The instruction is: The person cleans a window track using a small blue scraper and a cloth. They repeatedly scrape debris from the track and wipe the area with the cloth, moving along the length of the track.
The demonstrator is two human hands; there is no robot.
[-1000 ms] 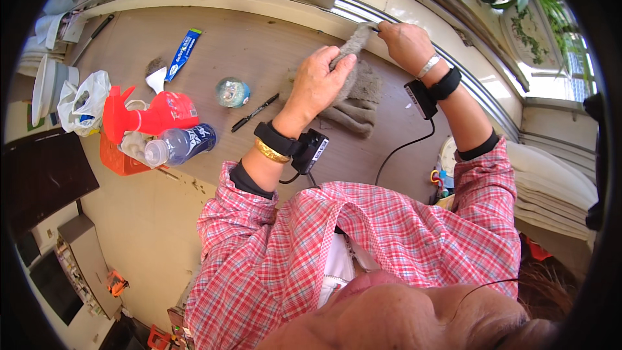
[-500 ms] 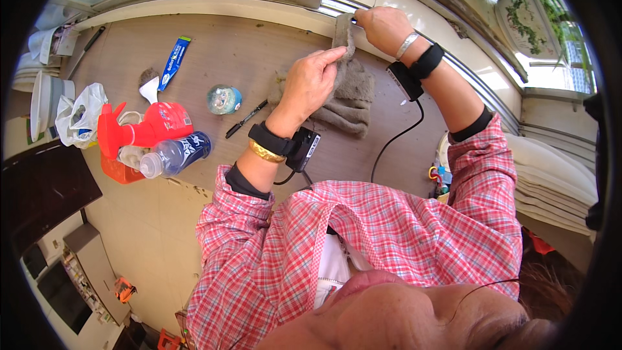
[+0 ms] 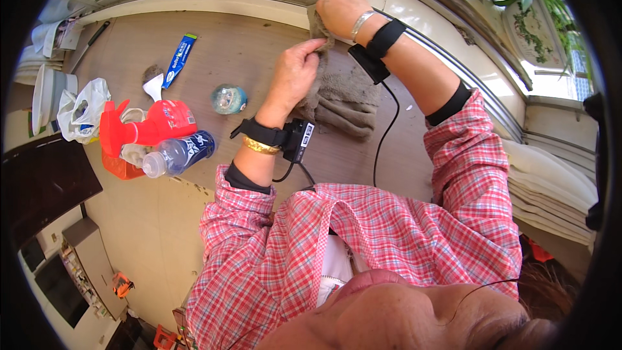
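A grey-brown cleaning cloth [image 3: 346, 100] lies bunched on the wooden surface, with one end raised toward the window frame. My right hand [image 3: 343, 16] is closed on that raised end, at the corner of the frame beside the sliding track. Lower on the cloth, my left hand [image 3: 295, 76] grips its near edge, index finger stretched along the raised strip. The fingertips of the right hand are hidden behind its knuckles. Both wrists carry black straps with small cabled boxes.
To the left stand a red spray bottle [image 3: 159, 123], a clear-and-blue bottle [image 3: 180, 153], a white plastic bag [image 3: 83, 111], and a round jar [image 3: 229, 99]. Farther back lie a blue tube [image 3: 178, 61] and a white scraper [image 3: 154, 87]. The window track [image 3: 447, 68] runs along the right.
My right hand has moved left along the window track to the frame corner, taking the cloth's end with it. My left hand has shifted slightly left and up.
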